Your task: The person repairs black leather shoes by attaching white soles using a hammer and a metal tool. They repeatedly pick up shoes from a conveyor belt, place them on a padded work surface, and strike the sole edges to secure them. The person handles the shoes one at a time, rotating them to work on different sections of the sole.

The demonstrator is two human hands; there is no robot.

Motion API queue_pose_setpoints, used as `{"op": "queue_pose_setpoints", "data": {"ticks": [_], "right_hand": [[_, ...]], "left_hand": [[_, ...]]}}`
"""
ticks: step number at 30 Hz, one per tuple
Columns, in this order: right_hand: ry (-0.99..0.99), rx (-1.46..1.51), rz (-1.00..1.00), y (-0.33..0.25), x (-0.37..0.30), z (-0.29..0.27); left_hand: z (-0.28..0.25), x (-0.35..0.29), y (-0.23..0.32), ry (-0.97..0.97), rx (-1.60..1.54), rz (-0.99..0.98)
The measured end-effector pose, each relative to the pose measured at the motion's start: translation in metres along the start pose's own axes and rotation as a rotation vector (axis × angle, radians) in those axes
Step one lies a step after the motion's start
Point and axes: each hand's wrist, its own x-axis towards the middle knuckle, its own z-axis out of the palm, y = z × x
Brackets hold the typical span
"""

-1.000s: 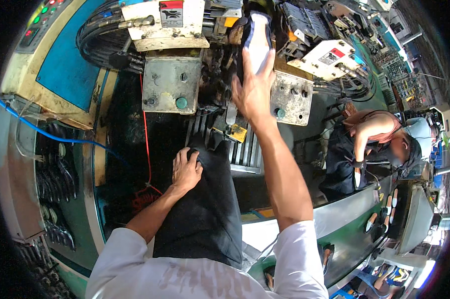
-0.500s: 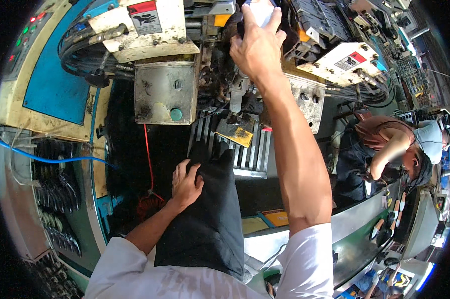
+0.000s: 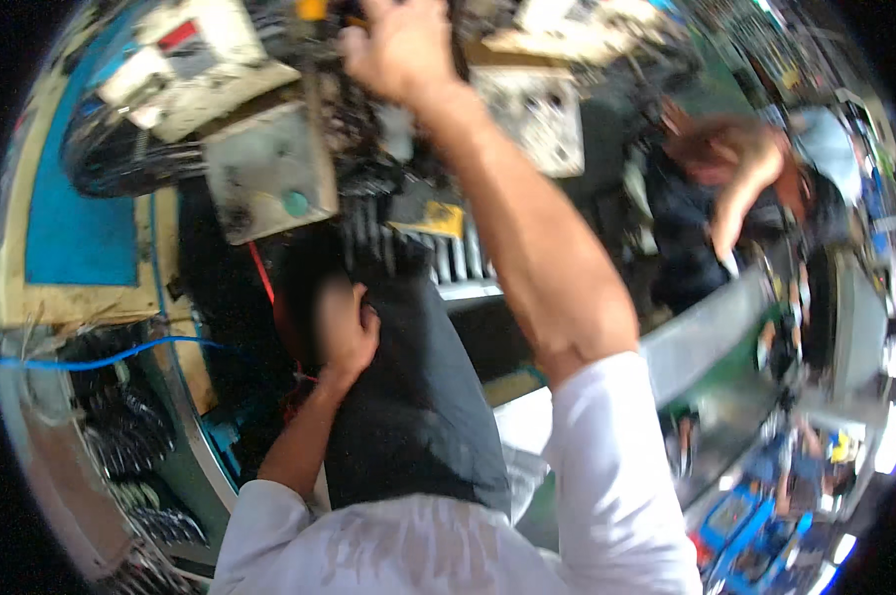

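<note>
My right arm reaches up to the middle of the machine, where my right hand (image 3: 405, 52) is at the top edge of the picture. Its thumb sticks out to the left; the other fingertips are cut off or smeared, and whatever they touch is out of sight. Lower down, my left hand (image 3: 345, 332) is beside the dark apron (image 3: 408, 397) over my lap. Blur hides most of its fingers, and I see no object in it. Between the hands are the machine's grey metal box with a green button (image 3: 295, 204) and a yellow block (image 3: 441, 219).
A metal slatted grate (image 3: 458, 260) lies below the machine. Dark curved parts hang on a rack (image 3: 130, 431) at the left, beneath a blue hose (image 3: 120, 352). To the right, a co-worker (image 3: 735, 164) bends over near a long metal-edged bench (image 3: 706, 317).
The view has swung, so the machine sits further left and higher, with motion blur. My right hand is nearer the top edge; the white thing seen under it earlier no longer shows.
</note>
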Motion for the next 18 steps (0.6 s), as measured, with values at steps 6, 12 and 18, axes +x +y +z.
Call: {"op": "queue_pose_setpoints", "data": {"ticks": [6, 12, 18], "right_hand": [[-0.117, 0.001, 0.398, -0.042, -0.329, -0.108], [-0.288, -0.905, 1.274, -0.158, -0.720, -0.414], [-0.681, -1.008, 1.678, -0.283, -0.842, -0.581]], "left_hand": [[0.010, -0.004, -0.008, -0.078, 0.027, -0.041], [0.022, -0.014, -0.035, -0.121, 0.006, 0.112], [0.031, -0.010, -0.035, -0.236, 0.089, 0.063]]}}
